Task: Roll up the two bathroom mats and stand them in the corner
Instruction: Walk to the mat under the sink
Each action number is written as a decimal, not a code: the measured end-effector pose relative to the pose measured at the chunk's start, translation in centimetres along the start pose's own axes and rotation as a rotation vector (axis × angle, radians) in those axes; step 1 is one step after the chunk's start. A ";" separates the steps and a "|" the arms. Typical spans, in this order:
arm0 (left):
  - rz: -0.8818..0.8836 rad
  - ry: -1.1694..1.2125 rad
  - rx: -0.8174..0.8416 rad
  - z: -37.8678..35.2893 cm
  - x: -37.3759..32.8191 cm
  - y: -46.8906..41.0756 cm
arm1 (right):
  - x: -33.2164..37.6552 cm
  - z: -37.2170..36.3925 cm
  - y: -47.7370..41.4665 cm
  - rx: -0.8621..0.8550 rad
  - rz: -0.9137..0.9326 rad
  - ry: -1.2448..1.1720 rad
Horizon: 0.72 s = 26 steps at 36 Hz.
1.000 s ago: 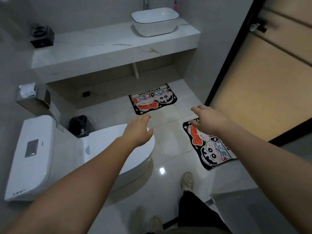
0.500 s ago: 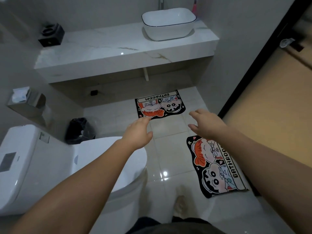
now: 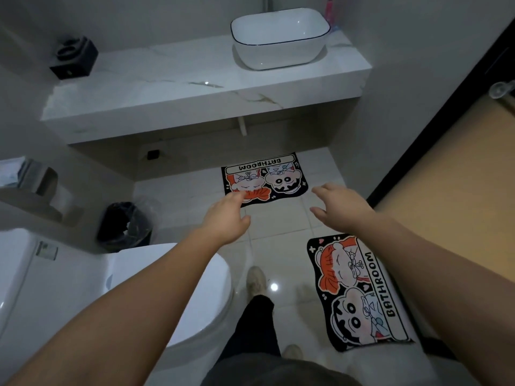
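Head view. Small tiled bathroom, dim light. Marble-look counter point(image 3: 195, 87) along the far wall with a white basin point(image 3: 278, 37) on it and a black holder point(image 3: 73, 58) at its left end. Toilet point(image 3: 117, 296) at lower left, lid down; a bin with a black liner point(image 3: 125, 224) sits between the toilet and the space under the counter. Door point(image 3: 451, 207) at right, its black frame running down to the floor.

Far mat point(image 3: 264, 176): flat on the tiles just in front of the counter's recess, cartoon print and BATHROOM lettering facing up, no edge lifted or curled.

Near mat point(image 3: 359, 293): flat too, close to the door frame, long side running away from the viewer. Its right edge is partly hidden by the right forearm.

Left hand point(image 3: 223, 218): stretched forward, palm down, fingers loosely spread, holding nothing. Its fingertips overlap the far mat's near edge in the picture; contact cannot be told, and the hand looks well above floor level.

Right hand point(image 3: 342, 207): also reaching forward, palm down, fingers apart, empty, over bare tile between the two mats.

One foot point(image 3: 256, 282) is planted on the tiles beside the toilet; the person stands upright.

Progress, as judged: nothing done yet. Both mats remain unrolled and neither is in a corner. Left to do: bend down, roll each, stand both upright in the corner.
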<state>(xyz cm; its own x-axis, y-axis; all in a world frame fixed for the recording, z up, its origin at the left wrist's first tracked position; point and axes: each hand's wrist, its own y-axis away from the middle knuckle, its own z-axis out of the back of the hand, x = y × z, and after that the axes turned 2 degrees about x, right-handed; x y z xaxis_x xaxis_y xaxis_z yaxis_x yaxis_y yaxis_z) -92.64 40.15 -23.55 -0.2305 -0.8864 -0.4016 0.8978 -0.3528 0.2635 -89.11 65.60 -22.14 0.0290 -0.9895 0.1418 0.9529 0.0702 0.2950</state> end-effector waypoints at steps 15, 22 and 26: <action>0.014 0.041 0.025 3.5 4.8 -15.8 | -0.6 4.2 -15.8 0.049 -0.011 0.046; 0.015 0.083 0.006 4.7 7.7 -21.0 | -0.5 4.3 -21.3 0.058 -0.066 -0.039; 0.018 0.090 0.008 4.9 8.3 -22.6 | -0.9 4.3 -23.4 0.058 -0.076 -0.053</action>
<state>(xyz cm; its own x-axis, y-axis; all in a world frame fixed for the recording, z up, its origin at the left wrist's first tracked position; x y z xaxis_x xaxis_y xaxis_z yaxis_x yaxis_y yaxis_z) -116.73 39.28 -28.51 -0.1793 -0.8624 -0.4735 0.8983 -0.3398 0.2787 -112.79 65.40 -25.09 -0.0600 -0.9843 0.1659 0.9326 0.0040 0.3610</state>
